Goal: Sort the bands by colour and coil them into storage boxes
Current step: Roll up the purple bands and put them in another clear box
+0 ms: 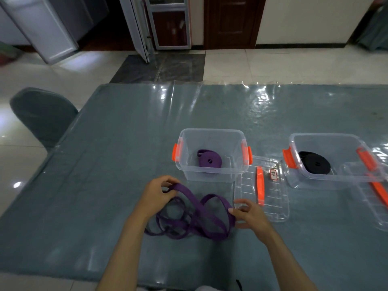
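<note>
A loose purple band (195, 215) lies in tangled loops on the table (105, 164), close to the person and just in front of the nearer clear box (210, 171). The left hand (155, 196) pinches one end of it between thumb and curled fingers, lifted off the cloth; the right hand (249, 215) grips the strap further along, fingers curled round it. How the loops cross beneath each other is hard to follow. Inside the nearer box sits a coiled purple band (206, 160). A second clear box (327, 156), to the right, holds a coiled black band (315, 164); its right side is cut off by the frame. A clear lid (270, 198) with an orange handle lies between the boxes, its small label unreadable.
</note>
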Tool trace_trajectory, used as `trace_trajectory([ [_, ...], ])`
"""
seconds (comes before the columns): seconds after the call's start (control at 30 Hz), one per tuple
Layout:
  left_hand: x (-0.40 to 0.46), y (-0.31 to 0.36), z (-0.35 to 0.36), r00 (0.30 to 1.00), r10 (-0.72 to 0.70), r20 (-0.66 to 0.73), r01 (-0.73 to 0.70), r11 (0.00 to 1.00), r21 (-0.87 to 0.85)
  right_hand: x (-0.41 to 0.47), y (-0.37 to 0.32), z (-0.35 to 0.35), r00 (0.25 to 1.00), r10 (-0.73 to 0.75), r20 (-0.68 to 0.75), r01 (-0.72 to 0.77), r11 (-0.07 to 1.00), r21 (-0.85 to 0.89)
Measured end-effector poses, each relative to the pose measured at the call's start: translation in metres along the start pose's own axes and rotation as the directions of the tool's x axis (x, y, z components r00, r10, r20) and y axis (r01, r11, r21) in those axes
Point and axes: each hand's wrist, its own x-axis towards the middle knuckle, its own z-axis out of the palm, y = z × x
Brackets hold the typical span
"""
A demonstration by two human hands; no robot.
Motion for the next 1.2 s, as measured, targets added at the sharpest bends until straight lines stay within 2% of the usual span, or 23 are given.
trace_trajectory([
  [0.1,-0.003,-0.004,-0.007,0.999,0.026,-0.033,-0.026,1.000,-0.001,0.001,0.000,0.010,0.999,0.040,-0.004,-0.039,0.999,0.017],
  [0.2,-0.004,-0.018,-0.022,0.993,0.075,-0.088,-0.072,0.997,0.038,-0.001,-0.007,0.017,1.000,0.015,-0.027,-0.013,0.999,0.052],
  [0.33,-0.001,-0.044,-0.049,0.976,0.143,-0.167,-0.095,0.959,0.268,-0.005,-0.017,0.027,0.993,-0.070,-0.094,0.071,0.997,0.011],
  [0.4,-0.002,-0.054,-0.058,0.974,0.111,-0.198,-0.050,0.956,0.287,-0.008,-0.019,0.036,0.978,-0.129,-0.164,0.123,0.991,-0.047],
  [0.5,-0.009,-0.065,-0.070,0.982,0.001,-0.187,0.016,0.996,0.088,-0.008,-0.018,0.049,0.932,-0.250,-0.260,0.202,0.959,-0.200],
  [0.57,-0.016,-0.071,-0.079,0.987,-0.009,-0.160,0.003,0.999,-0.038,-0.009,-0.015,0.055,0.898,-0.289,-0.331,0.232,0.951,-0.203],
  [0.73,-0.035,-0.075,-0.102,0.965,0.025,-0.263,-0.091,0.966,-0.242,-0.022,-0.037,0.068,0.871,-0.268,-0.411,0.354,0.923,0.150],
  [0.9,-0.024,-0.065,-0.113,0.914,-0.007,-0.406,-0.198,0.866,-0.460,-0.044,-0.088,0.082,0.837,-0.328,-0.438,0.509,0.760,0.404],
  [1.0,-0.019,-0.056,-0.112,0.895,-0.047,-0.443,-0.233,0.799,-0.555,-0.059,-0.117,0.089,0.804,-0.395,-0.445,0.585,0.657,0.475],
  [1.1,-0.017,-0.046,-0.110,0.902,-0.117,-0.416,-0.210,0.722,-0.659,-0.066,-0.132,0.092,0.786,-0.410,-0.462,0.616,0.573,0.540],
  [1.2,-0.016,-0.041,-0.114,0.916,-0.192,-0.351,-0.137,0.674,-0.726,-0.067,-0.135,0.093,0.789,-0.462,-0.405,0.614,0.562,0.555],
])
